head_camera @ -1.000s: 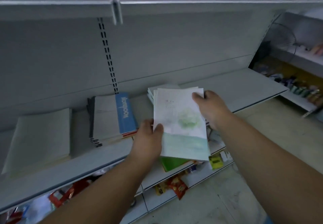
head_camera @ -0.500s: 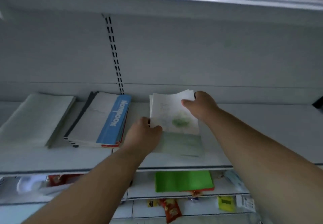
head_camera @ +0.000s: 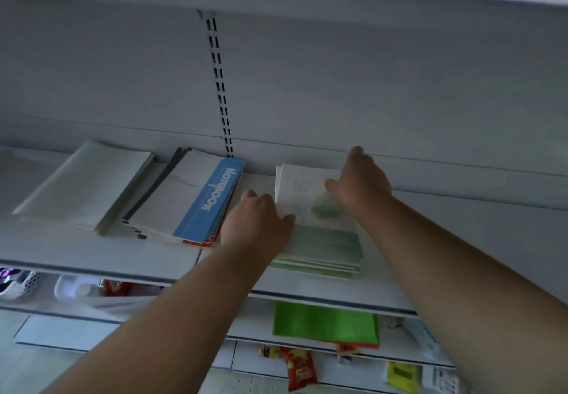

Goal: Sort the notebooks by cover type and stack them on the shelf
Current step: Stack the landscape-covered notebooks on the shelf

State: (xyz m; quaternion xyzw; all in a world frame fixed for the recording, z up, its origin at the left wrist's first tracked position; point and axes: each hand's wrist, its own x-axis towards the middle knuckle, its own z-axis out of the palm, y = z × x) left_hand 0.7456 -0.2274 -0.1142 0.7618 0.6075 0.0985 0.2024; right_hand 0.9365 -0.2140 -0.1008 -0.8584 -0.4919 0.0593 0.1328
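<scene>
Pale green-tinted notebook stack (head_camera: 319, 240), edges uneven

This is a shop — grey metal gondola shelving (head_camera: 101, 255) with a slotted upright (head_camera: 219, 86) in its back panel runs across the view. Notebook stacks (head_camera: 184, 200) lie on the near shelf; the lower tiers hold a green pad (head_camera: 322, 321) and hanging snack packets (head_camera: 301, 369) — retail stock.

Matt metal shelf (head_camera: 92, 255), paper notebooks (head_camera: 319, 240)
</scene>
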